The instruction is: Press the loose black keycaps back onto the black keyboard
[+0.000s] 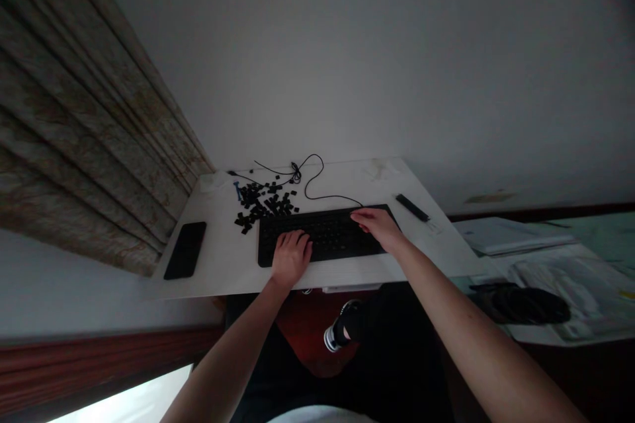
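Observation:
A black keyboard (322,235) lies near the front of a white desk (223,271), with its cable (310,178) looping away behind it. My left hand (292,258) rests on the keyboard's left half, its fingers curled over the keys. My right hand (378,227) lies flat across the keyboard's right end, and neither hand visibly holds anything. Left of the keyboard is a scattered heap of black keycaps (262,202), with a small blue tool (238,191) at its edge.
A black smartphone (185,250) lies at the desk's left edge, and a slim black bar (412,207) lies at its back right. A draped curtain (84,125) hangs at the left. Papers (560,277) and a dark bag (520,303) sit to the right. A sneakered foot (344,325) shows below the desk.

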Motion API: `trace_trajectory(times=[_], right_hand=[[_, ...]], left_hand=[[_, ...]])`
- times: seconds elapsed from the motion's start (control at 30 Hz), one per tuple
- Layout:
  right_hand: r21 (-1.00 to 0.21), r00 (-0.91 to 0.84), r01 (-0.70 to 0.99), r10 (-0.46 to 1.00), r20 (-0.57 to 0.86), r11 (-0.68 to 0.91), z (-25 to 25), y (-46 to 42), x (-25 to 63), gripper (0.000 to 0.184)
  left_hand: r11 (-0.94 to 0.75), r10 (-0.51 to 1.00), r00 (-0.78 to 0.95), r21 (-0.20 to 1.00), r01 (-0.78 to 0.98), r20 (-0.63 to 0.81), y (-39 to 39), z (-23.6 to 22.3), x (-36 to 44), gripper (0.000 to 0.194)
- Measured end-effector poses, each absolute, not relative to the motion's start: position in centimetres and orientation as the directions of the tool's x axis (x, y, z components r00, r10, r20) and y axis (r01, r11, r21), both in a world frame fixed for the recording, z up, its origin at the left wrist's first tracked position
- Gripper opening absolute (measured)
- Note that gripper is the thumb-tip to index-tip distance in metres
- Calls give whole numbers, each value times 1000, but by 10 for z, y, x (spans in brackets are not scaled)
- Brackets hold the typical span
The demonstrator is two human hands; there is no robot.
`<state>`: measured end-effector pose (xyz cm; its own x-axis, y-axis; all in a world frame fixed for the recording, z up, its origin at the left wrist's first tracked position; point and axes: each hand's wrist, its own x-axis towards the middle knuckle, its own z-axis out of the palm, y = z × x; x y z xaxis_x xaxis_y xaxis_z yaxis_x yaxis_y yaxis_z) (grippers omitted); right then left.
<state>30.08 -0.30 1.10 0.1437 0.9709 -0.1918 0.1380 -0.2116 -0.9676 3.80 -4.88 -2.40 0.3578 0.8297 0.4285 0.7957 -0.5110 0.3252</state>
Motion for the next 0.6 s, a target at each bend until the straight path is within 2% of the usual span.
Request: trace_trajectory(times=[0.43,0.6], right_hand=[[-963,139,172,973,-183,-206,12,-11,289,28],[-939,126,323,989,-84,-121,6,-17,290,28]], left_hand=[[-512,838,360,362,779,411,-47,-25,37,26],[-504,837,341,357,787,428,-50,-25,27,27]])
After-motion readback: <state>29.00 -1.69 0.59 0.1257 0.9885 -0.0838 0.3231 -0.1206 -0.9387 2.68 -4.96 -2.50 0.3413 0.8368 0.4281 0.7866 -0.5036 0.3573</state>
